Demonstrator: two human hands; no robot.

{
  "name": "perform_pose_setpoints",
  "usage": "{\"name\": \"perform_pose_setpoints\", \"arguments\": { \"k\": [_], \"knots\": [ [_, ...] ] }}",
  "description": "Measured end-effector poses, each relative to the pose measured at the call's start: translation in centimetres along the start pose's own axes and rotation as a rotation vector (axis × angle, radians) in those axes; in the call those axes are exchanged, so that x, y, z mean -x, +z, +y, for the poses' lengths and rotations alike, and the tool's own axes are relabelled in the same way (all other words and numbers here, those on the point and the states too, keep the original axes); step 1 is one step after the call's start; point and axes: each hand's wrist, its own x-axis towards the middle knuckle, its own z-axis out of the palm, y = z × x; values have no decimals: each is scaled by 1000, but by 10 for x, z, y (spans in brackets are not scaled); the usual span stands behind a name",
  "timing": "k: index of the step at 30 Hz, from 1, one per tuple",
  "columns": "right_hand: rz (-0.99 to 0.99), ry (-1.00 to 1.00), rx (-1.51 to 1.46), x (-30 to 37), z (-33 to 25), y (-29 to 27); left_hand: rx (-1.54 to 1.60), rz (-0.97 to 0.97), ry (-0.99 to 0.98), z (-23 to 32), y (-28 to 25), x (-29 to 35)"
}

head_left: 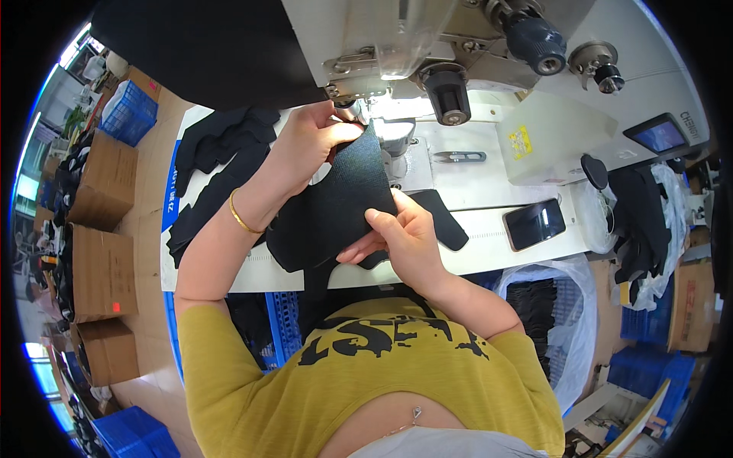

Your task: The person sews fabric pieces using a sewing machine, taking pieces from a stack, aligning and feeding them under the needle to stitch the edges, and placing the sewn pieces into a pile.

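Both my hands hold a black fabric piece (pixel 332 202) in front of the sewing machine (pixel 397 126). My left hand (pixel 311 145) pinches its upper edge close beside the lit needle area, thumb and fingers closed. My right hand (pixel 408 237) grips the lower right edge, thumb on top and fingers underneath. The piece lies tilted over the white table (pixel 489 248), its lower end toward my body. The needle tip itself is hidden by the machine parts and the fabric. Another black piece (pixel 445 220) lies just right of my right hand.
Black cut pieces (pixel 221 156) are heaped left of my left arm. Thread snips (pixel 460 156) and a phone (pixel 534 224) rest on the right side. A lined bin (pixel 569 305) with stacked black pieces stands below the right edge. Cardboard boxes (pixel 103 271) line the floor left.
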Motion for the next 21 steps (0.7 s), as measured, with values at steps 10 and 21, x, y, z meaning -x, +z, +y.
{"name": "perform_pose_setpoints", "arguments": {
  "k": [10, 21],
  "knots": [
    [61, -62, 335, 2, 6, -6, -797, 486, 868, -17, 0, 26],
    [68, -132, 397, -22, -12, -9, -1368, 354, 1152, -39, 13, 69]
  ]
}}
